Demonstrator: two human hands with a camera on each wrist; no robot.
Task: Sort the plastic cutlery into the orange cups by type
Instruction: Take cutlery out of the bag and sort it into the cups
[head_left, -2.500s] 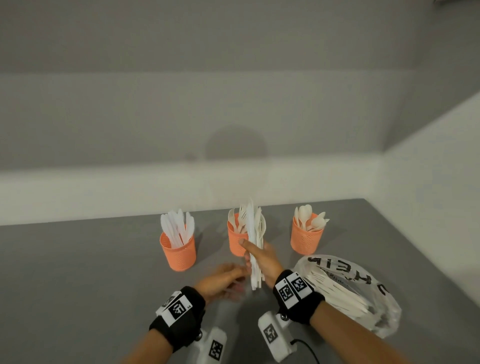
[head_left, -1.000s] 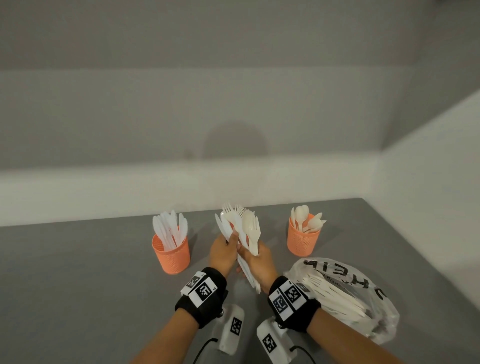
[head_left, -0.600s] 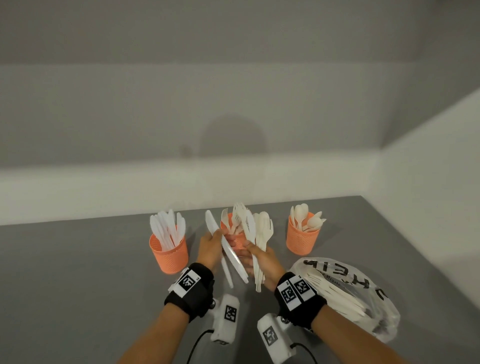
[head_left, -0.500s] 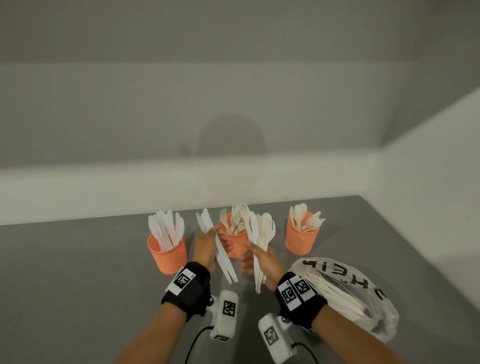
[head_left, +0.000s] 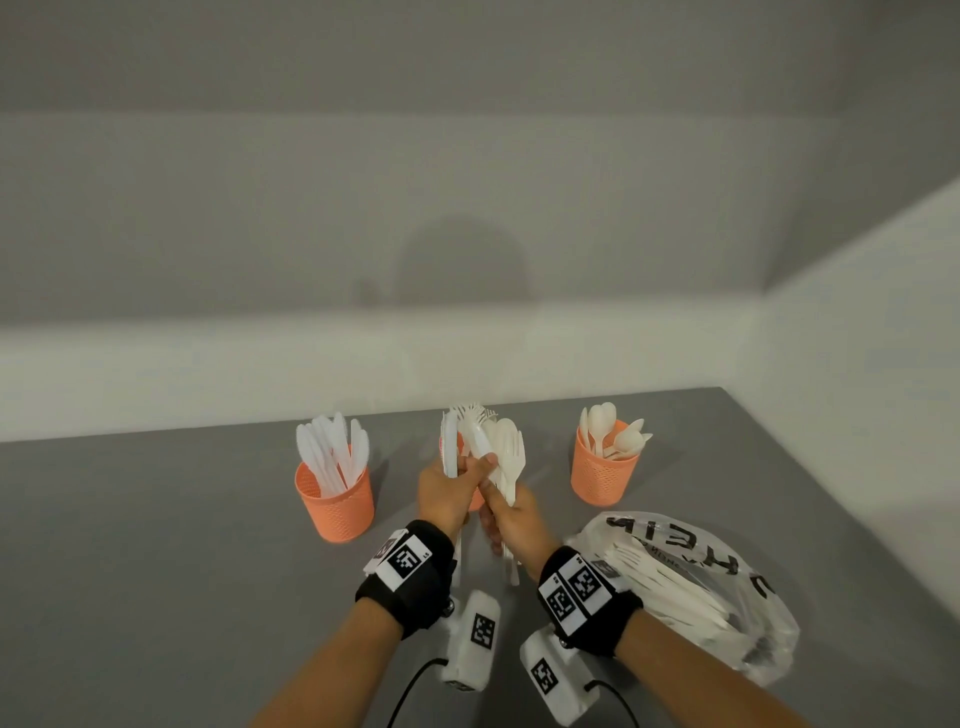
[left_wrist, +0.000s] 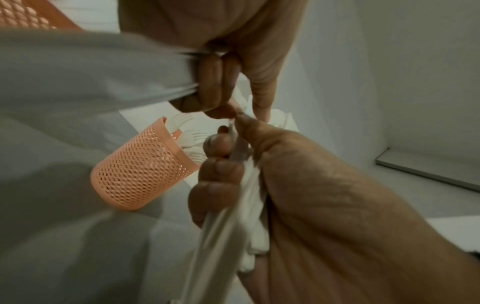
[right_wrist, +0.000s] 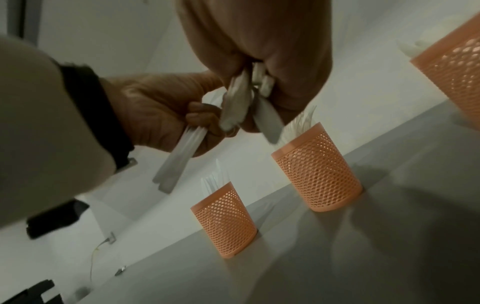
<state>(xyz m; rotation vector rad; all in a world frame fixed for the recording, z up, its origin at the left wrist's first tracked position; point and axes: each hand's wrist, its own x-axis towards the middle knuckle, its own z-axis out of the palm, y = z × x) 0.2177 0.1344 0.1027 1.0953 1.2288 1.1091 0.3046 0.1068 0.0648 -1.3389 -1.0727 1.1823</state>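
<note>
**Inspector:** Head view first. State the hands and the goods.

**Assistant:** At lower centre, the left hand (head_left: 448, 493) has its fingers curled round a few white knives (head_left: 450, 449), held upright. The right hand (head_left: 511, 525) grips a mixed bundle of cutlery (head_left: 506, 457), forks and spoons fanned above the fist. The hands touch. The knife cup (head_left: 336, 501) stands left of them on the desk (head_left: 156, 545), the spoon cup (head_left: 602, 475) right; the fork cup (head_left: 475, 501) is almost wholly hidden behind the hands. A plastic bag (head_left: 727, 597) of further cutlery lies at lower right.

**Inspector:** Left wrist view.

**Assistant:** The left fingers (left_wrist: 218, 164) are pressed onto flat white handles against the palm. The right hand (left_wrist: 246, 51) appears at the top, pinching a piece. The fork cup (left_wrist: 140, 170) sits centre left. A blurred pale mass fills the left; I cannot identify it.

**Inspector:** Right wrist view.

**Assistant:** The right fingers (right_wrist: 293, 86) are clamped on handle ends at upper centre; the left hand (right_wrist: 161, 115) holds knives at centre left. Three cups are visible, the upper right one cut off.

**Inspector:** Handling?

**Assistant:** In my judgement, light, thin, smooth and somewhat brittle pieces, prone to slipping past each other. Best held at mid-handle. The count per hand cannot be made out.
</note>
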